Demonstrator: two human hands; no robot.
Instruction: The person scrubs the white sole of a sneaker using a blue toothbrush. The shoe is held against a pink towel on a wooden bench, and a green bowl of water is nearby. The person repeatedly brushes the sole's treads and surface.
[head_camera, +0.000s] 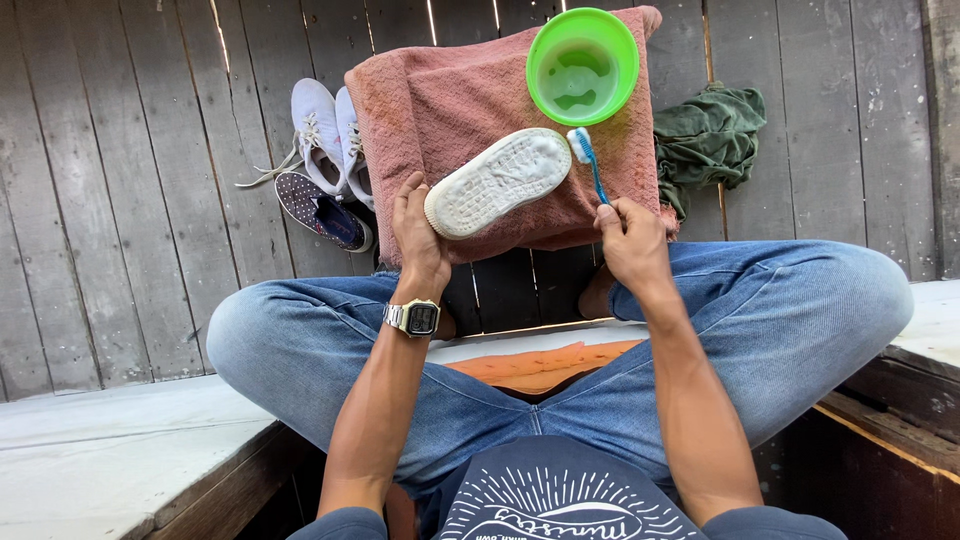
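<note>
Your left hand (418, 228) gripped the heel of the white sole-up shoe (498, 182) lying on the pink terry towel (450, 100). Your right hand (632, 240) had its fingers closed around the blue-handled toothbrush (588, 160), bristles at the shoe's toe, just below the round green plastic bowl (582, 66).

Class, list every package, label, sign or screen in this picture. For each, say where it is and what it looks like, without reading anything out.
Silver metal wristwatch with small dark rectangular screen: on the left wrist, just behind the left hand; digits too small to tell.
White sunburst print on dark T-shirt: bottom centre, curved rays over lettering.
No packages or signs show.
</note>
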